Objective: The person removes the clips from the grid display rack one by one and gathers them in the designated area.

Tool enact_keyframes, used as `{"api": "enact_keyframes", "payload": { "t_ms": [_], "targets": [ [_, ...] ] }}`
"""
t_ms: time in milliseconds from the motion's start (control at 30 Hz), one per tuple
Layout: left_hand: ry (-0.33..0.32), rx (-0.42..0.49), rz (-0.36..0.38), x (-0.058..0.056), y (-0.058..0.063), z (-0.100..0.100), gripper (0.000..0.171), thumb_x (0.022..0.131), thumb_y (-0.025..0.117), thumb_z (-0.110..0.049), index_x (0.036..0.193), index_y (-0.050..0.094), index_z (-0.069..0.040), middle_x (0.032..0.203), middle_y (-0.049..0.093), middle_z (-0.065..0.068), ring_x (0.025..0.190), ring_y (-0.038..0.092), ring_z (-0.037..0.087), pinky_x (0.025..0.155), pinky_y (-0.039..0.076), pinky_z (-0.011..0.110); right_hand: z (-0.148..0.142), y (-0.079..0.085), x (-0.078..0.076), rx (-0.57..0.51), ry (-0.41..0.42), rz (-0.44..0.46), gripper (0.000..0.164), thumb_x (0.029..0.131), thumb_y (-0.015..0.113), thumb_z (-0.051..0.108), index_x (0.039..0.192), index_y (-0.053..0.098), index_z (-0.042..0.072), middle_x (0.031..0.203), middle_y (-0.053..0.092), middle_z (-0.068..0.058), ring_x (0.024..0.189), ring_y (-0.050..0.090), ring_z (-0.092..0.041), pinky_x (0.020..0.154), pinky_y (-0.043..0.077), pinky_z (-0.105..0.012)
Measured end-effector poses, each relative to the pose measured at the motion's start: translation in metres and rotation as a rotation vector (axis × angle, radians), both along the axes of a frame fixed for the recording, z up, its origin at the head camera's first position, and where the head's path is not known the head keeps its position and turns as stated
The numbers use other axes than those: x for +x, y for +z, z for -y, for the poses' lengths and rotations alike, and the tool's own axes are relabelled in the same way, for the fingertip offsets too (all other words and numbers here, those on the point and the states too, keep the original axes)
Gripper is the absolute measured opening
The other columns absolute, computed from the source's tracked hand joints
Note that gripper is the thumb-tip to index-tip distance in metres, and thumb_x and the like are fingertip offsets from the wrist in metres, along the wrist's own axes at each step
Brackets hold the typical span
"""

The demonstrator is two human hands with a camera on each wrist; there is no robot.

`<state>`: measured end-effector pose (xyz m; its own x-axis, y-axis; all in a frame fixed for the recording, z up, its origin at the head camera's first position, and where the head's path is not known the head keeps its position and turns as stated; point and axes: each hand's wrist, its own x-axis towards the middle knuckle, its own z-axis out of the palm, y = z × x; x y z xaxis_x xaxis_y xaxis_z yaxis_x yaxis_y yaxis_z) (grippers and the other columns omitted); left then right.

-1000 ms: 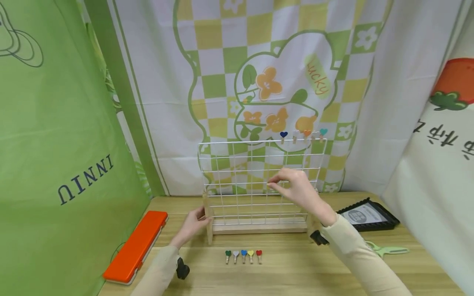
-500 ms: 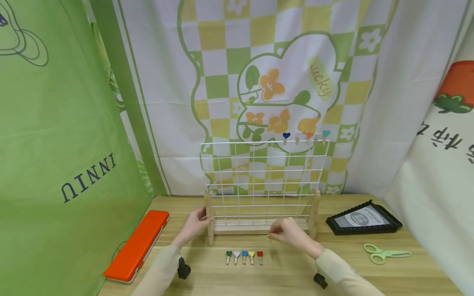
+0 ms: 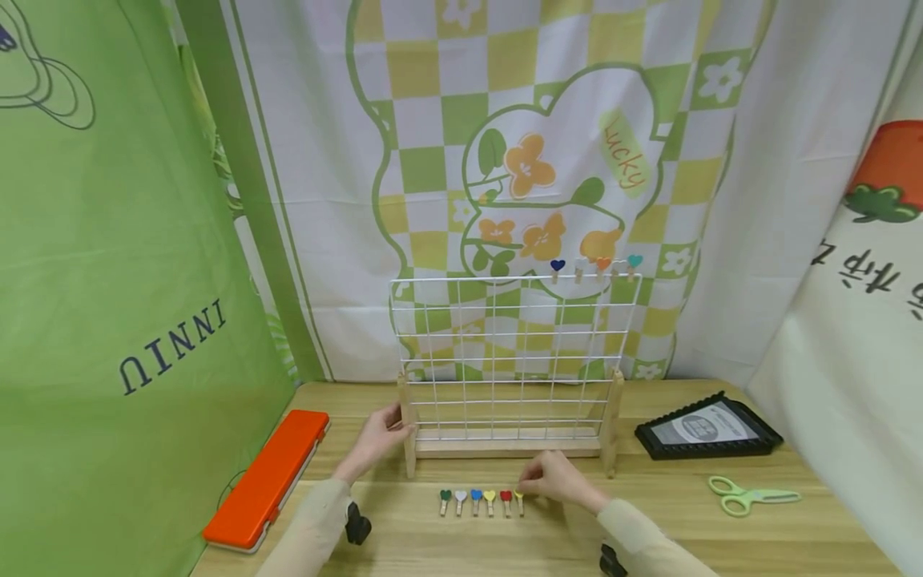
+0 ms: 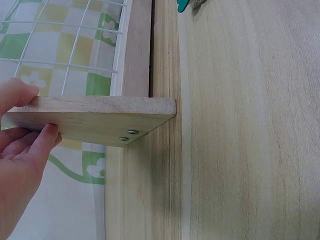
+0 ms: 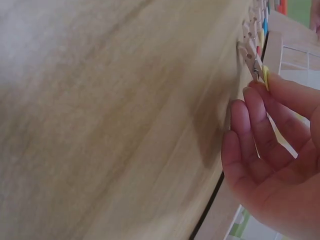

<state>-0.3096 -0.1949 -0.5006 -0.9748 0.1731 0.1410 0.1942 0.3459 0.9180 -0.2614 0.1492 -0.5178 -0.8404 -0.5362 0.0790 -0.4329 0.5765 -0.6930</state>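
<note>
My right hand point(image 3: 557, 477) pinches a small yellow heart clothespin point(image 3: 519, 505) between thumb and forefinger, at the right end of a row on the table. In the right wrist view the clothespin point(image 5: 254, 67) is tilted, its yellow heart under the thumb. Left of it lie heart clothespins in red point(image 3: 506, 504), yellow point(image 3: 490, 504), blue point(image 3: 476, 502), pale grey point(image 3: 461, 503) and green point(image 3: 445, 503). My left hand point(image 3: 376, 441) grips the left wooden upright point(image 4: 95, 120) of a white wire grid rack, thumb on one side and fingers on the other.
Several heart clothespins, including a navy one point(image 3: 558, 268) and a teal one point(image 3: 634, 264), sit on the rack's top wire. A black tray point(image 3: 710, 429) and green scissors point(image 3: 750, 495) lie at right. An orange case point(image 3: 267, 477) lies at left.
My right hand has come down from in front of the grid to the table, bringing the yellow clothespin to the row's right end. My left hand stays on the upright.
</note>
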Motion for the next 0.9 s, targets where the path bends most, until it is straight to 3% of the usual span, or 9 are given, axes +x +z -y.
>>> {"api": "enact_keyframes", "payload": {
  "t_ms": [333, 500, 600, 667, 900],
  "targets": [
    [-0.001, 0.002, 0.0, -0.001, -0.003, 0.0, 0.051, 0.093, 0.063, 0.0, 0.14, 0.048, 0.01, 0.138, 0.056, 0.031, 0.131, 0.053, 0.043, 0.11, 0.049, 0.049, 0.0, -0.007, -0.003, 0.035, -0.021, -0.024, 0.01, 0.086, 0.076, 0.017, 0.085, 0.078, 0.007, 0.081, 0.078, -0.005, 0.069, 0.064, -0.004, 0.063, 0.055, -0.018],
    [0.007, 0.003, 0.004, -0.003, -0.001, 0.001, 0.052, 0.093, 0.063, 0.001, 0.141, 0.046, 0.013, 0.138, 0.055, 0.031, 0.131, 0.053, 0.044, 0.109, 0.05, 0.05, -0.001, 0.006, -0.005, 0.033, -0.012, -0.024, 0.011, 0.087, 0.074, 0.015, 0.088, 0.077, 0.005, 0.082, 0.077, -0.006, 0.07, 0.063, -0.004, 0.062, 0.054, -0.017],
    [-0.002, 0.004, -0.008, -0.003, -0.001, 0.002, 0.052, 0.092, 0.064, 0.001, 0.14, 0.046, 0.013, 0.137, 0.055, 0.032, 0.13, 0.054, 0.044, 0.109, 0.05, 0.048, -0.004, 0.031, -0.009, 0.036, 0.002, -0.081, 0.013, 0.089, 0.072, 0.016, 0.091, 0.076, 0.003, 0.084, 0.077, -0.007, 0.07, 0.064, -0.003, 0.062, 0.054, -0.015],
    [-0.01, 0.004, -0.01, -0.003, -0.001, 0.002, 0.052, 0.092, 0.064, 0.0, 0.14, 0.046, 0.012, 0.137, 0.056, 0.032, 0.13, 0.054, 0.044, 0.108, 0.05, 0.047, -0.006, 0.056, -0.012, 0.037, -0.003, -0.151, 0.014, 0.091, 0.071, 0.017, 0.094, 0.076, 0.004, 0.086, 0.077, -0.006, 0.071, 0.065, -0.003, 0.063, 0.055, -0.015],
    [-0.033, 0.021, -0.015, 0.0, 0.0, 0.003, 0.051, 0.092, 0.065, -0.001, 0.139, 0.048, 0.012, 0.136, 0.057, 0.032, 0.13, 0.054, 0.044, 0.109, 0.05, 0.049, -0.022, 0.171, -0.02, -0.051, -0.095, -0.559, 0.012, 0.086, 0.075, 0.009, 0.097, 0.076, 0.007, 0.088, 0.075, -0.003, 0.076, 0.068, -0.011, 0.072, 0.062, -0.026]
  ]
}}
